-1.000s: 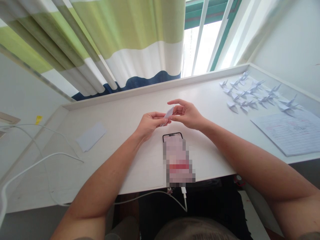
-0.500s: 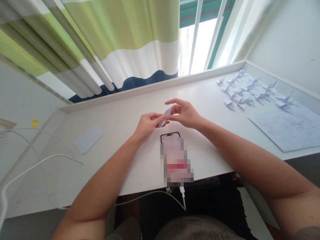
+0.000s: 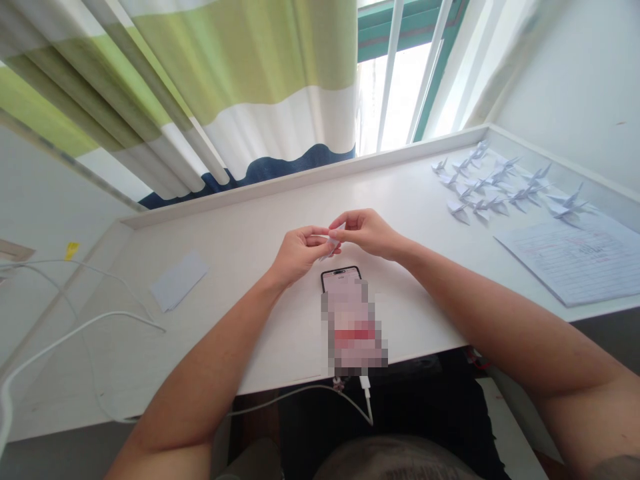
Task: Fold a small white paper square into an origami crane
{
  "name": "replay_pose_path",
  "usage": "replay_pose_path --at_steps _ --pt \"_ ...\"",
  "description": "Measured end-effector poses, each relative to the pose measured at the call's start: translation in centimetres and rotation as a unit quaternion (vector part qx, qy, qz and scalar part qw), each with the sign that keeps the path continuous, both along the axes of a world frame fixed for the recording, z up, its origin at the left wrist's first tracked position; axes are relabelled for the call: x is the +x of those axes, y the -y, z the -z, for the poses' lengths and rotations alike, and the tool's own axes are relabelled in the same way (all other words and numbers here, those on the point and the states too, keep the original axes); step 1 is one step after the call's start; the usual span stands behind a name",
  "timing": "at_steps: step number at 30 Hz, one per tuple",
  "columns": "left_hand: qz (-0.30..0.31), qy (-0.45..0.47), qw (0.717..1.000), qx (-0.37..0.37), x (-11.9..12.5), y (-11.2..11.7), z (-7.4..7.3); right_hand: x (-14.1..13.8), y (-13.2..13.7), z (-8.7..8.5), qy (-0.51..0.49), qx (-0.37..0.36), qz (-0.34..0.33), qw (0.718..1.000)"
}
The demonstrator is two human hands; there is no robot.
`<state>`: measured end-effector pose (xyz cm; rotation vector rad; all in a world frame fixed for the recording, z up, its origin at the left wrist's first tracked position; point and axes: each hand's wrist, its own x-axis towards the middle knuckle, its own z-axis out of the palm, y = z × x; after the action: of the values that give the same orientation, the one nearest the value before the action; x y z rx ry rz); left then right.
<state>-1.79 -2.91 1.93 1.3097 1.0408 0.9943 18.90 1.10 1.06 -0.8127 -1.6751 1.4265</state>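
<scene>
A small piece of folded white paper (image 3: 332, 247) is pinched between my two hands, a little above the white desk. My left hand (image 3: 301, 252) grips its lower left part, thumb on the near side and fingers behind. At its upper end, the thumb and index finger of my right hand (image 3: 367, 233) are closed on the paper. My fingers cover much of it, so its exact shape is hard to make out. Just below the hands lies a phone (image 3: 343, 283) with a blurred screen and a cable plugged into its lower end.
Several white folded paper cranes (image 3: 495, 183) stand at the back right of the desk (image 3: 240, 227). Near them lies a written, lined sheet (image 3: 575, 260). Blank paper pieces (image 3: 180, 280) rest on the left, beside white cables (image 3: 85, 323). A curtain (image 3: 250, 80) hangs behind.
My right index finger, raised before, has come down onto the top of the folded paper. My left fingers have shifted slightly along it.
</scene>
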Motion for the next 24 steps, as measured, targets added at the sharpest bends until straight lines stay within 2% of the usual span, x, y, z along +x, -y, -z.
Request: replay_pose_path --at_steps 8,14,18,24 --pt "-0.019 0.014 1.0 0.003 0.2 -0.01 -0.01 -0.24 0.24 -0.06 -0.053 0.019 0.011 0.998" --pt "-0.079 0.027 0.997 0.005 0.01 -0.44 0.1 -0.13 -0.18 0.35 0.022 0.034 0.014 0.999" --pt "-0.064 0.018 0.997 -0.035 -0.24 -0.48 0.3 -0.09 -0.25 0.27 0.047 0.054 0.04 0.997" --pt "-0.018 0.026 0.996 -0.078 -0.54 -0.57 0.79 0.16 -0.21 -0.29 0.078 0.023 0.029 0.996"
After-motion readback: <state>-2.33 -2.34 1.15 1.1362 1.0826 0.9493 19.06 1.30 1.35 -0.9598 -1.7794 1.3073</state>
